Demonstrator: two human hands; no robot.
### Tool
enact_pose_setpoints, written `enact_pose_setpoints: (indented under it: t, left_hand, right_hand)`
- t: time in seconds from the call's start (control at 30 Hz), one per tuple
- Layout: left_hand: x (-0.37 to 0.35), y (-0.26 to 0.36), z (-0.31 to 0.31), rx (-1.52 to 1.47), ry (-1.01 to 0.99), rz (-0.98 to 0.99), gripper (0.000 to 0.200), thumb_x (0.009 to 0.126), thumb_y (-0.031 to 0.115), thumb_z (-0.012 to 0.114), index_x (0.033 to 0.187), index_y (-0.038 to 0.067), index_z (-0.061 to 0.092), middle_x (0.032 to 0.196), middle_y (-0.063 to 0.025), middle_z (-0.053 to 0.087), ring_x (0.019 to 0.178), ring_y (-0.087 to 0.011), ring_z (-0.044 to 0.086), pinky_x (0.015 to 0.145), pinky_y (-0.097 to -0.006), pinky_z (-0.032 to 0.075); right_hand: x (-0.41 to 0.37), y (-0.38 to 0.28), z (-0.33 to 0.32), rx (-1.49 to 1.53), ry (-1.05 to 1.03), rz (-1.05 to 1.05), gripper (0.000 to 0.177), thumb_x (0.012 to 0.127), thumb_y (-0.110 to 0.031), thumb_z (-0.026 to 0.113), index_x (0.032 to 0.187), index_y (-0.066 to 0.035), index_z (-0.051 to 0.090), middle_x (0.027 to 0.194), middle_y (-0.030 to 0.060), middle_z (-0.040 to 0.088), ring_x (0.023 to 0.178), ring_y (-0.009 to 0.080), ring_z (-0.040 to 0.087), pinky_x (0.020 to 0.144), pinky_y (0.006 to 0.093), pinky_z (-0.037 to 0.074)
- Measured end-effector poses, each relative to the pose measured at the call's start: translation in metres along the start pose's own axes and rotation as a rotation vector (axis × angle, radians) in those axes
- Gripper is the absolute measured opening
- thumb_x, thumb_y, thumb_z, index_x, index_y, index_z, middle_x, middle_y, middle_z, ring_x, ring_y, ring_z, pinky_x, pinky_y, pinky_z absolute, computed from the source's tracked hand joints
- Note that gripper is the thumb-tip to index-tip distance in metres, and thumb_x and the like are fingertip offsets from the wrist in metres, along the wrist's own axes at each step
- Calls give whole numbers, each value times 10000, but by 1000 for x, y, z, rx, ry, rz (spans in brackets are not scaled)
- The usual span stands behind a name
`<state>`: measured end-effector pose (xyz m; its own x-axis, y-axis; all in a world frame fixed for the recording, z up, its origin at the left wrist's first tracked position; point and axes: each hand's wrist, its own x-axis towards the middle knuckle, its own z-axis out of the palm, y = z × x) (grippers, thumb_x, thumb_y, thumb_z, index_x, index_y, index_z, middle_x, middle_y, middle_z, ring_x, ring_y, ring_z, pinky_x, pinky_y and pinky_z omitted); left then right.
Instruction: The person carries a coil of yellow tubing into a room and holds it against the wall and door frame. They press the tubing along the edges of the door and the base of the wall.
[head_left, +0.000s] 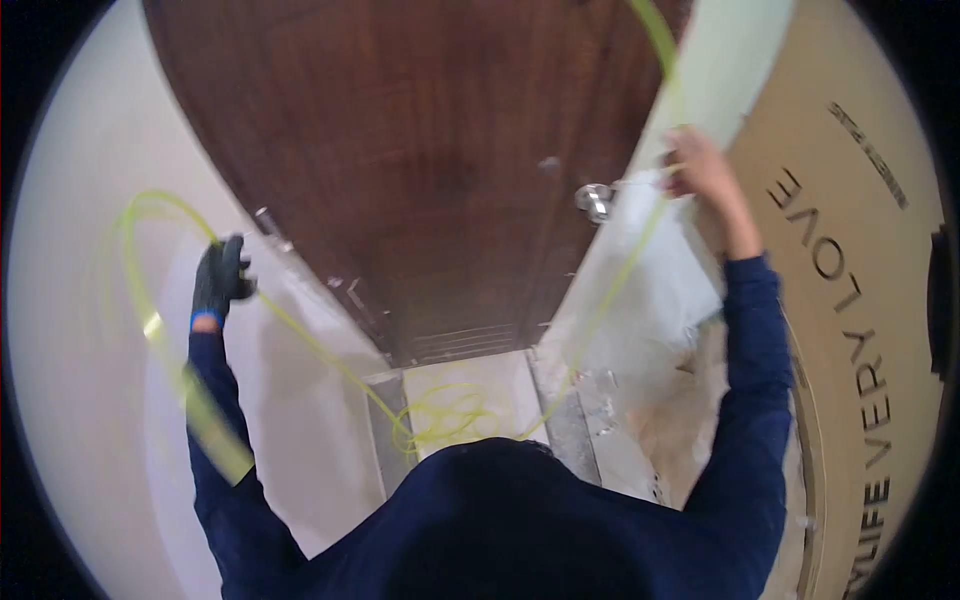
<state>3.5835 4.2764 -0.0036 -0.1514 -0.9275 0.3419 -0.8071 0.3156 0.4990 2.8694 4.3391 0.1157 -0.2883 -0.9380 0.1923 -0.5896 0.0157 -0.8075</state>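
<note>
Dark-gloved L hand (222,278) & bare R hand (698,168) both closed on flat yellow-green plastic strap (212,420); from each, it slants down & inward to loose loops on pale floor tile (515,385) betw. them, L hand nearer.

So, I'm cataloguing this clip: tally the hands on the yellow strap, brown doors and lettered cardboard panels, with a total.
Hands on the yellow strap: 2 (left hand, right hand)
Brown doors: 1
Lettered cardboard panels: 1
Total: 4
</note>
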Motion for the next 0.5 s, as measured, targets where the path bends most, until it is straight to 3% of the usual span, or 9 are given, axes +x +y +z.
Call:
enact_pose_setpoints:
  t: [0.03,0.07,0.1,0.2,0.33,0.4,0.47,0.5]
  left_hand:
    - [9,5,-21,-321,84,-404,409,866,267,596,1162,0,501,934,-119,640,803,-220,676,608,-367,534]
    - [11,7,-29,-653,261,-411,390,853,252,614,1142,6,523,906,-129,654,833,-209,664,625,-395,534]
    - [33,-42,-39,-915,207,-307,343,935,350,570,1183,121,508,1067,-67,582,964,-220,588,642,-406,557]
    - [67,-35,-52,-439,353,-207,355,852,320,638,1097,88,526,974,-104,606,893,-270,611,650,-419,549]
    - [112,-69,-44,91,436,-91,381,741,280,727,983,45,550,851,-153,638,799,-336,641,661,-436,538]
    - [135,-122,-31,200,499,-68,397,685,260,772,925,23,563,790,-178,654,752,-370,656,667,-445,532]
    - [121,-104,-22,76,584,-85,336,752,222,750,928,15,553,774,-169,656,688,-315,676,602,-399,552]
    - [98,-51,-23,82,661,-157,302,781,195,733,928,6,549,767,-158,658,654,-275,677,574,-372,557]
  right_hand:
    - [8,-3,-20,51,84,-20,412,975,-394,448,1241,-79,455,1000,155,633,618,221,649,523,341,556]
    - [17,-10,-32,52,183,-51,433,972,-400,458,1277,-93,457,1015,158,628,622,212,646,533,335,554]
    - [34,-11,-46,-12,221,-85,451,967,-411,474,1300,-107,466,1015,146,627,642,198,647,542,316,545]
    - [84,-3,-66,4,335,-201,421,961,-408,497,1235,-90,539,920,79,592,657,167,635,542,266,508]
    - [133,11,-70,8,307,-273,388,959,-356,525,1174,-35,561,901,54,566,707,143,630,569,251,501]
    - [147,12,-57,38,288,-287,377,957,-336,535,1158,-18,561,894,51,564,722,132,624,576,249,496]
    - [155,12,-44,200,322,-235,334,958,-303,542,1117,-10,568,855,59,564,698,113,602,565,250,484]
    - [165,16,-41,200,304,-245,334,958,-303,542,1117,-10,568,855,59,564,698,113,602,565,250,484]
